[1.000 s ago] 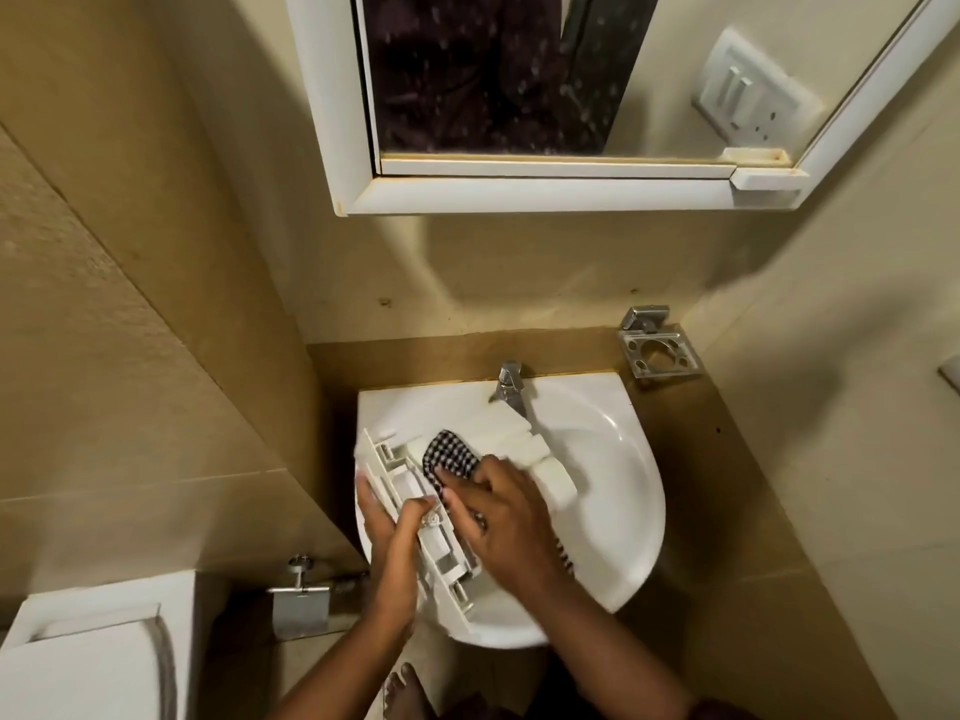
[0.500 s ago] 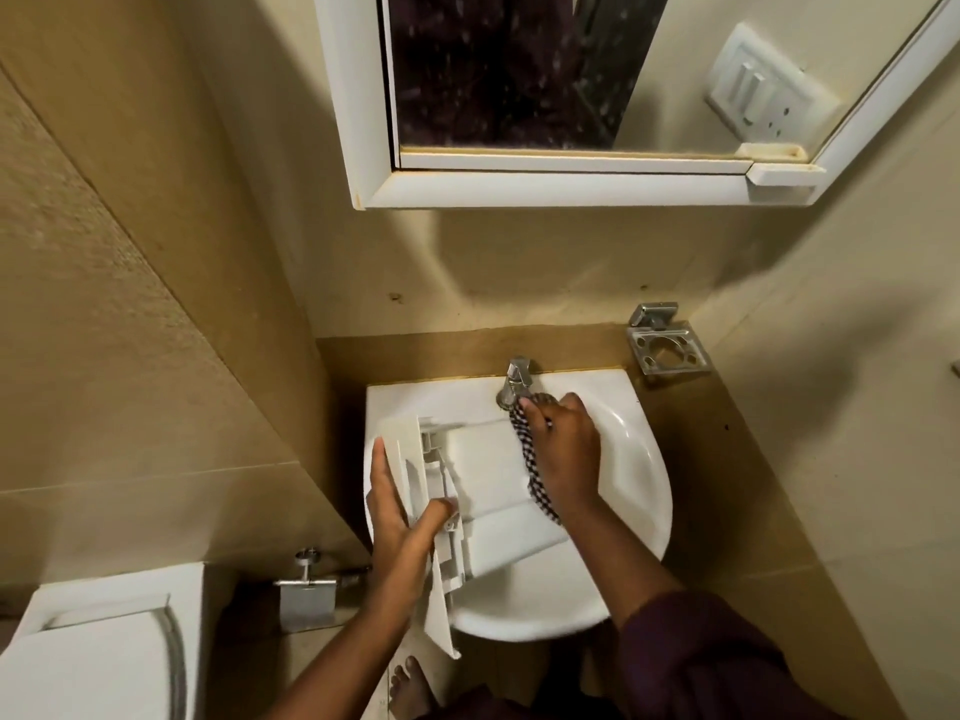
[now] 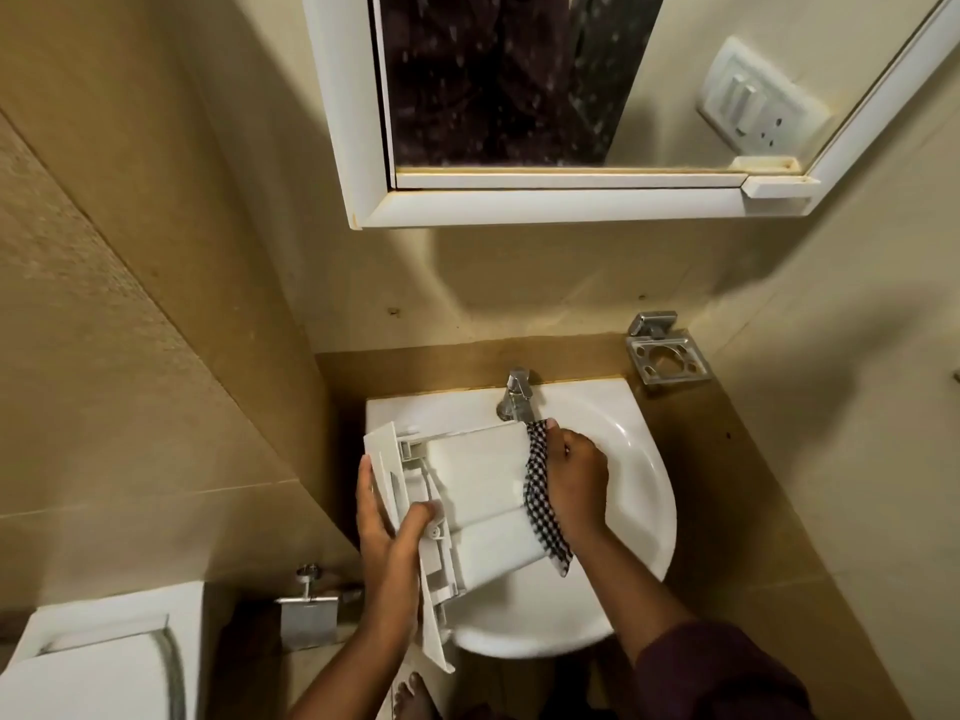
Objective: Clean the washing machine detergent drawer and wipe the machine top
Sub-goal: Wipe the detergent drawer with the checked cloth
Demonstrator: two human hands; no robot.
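Note:
A white plastic detergent drawer [image 3: 480, 485] lies over the white wash basin [image 3: 644, 491], its smooth outer side up and its front panel to the left. My left hand [image 3: 389, 527] grips that front panel from the left side. My right hand [image 3: 576, 475] presses a black-and-white checked cloth [image 3: 540, 491] against the drawer's right edge, just below the chrome tap [image 3: 517, 394]. The cloth hangs down past the drawer's lower corner. No water stream is visible from the tap.
A mirror cabinet [image 3: 561, 200] hangs above the basin. A metal holder [image 3: 667, 353] is fixed on the wall at the right. A toilet cistern [image 3: 98, 652] and a paper holder [image 3: 309, 610] stand at the lower left. My bare foot [image 3: 413, 693] shows under the basin.
The drawer has been turned from its compartment side to its smooth side. My right hand moved with the cloth from the drawer's middle up to its right edge near the tap.

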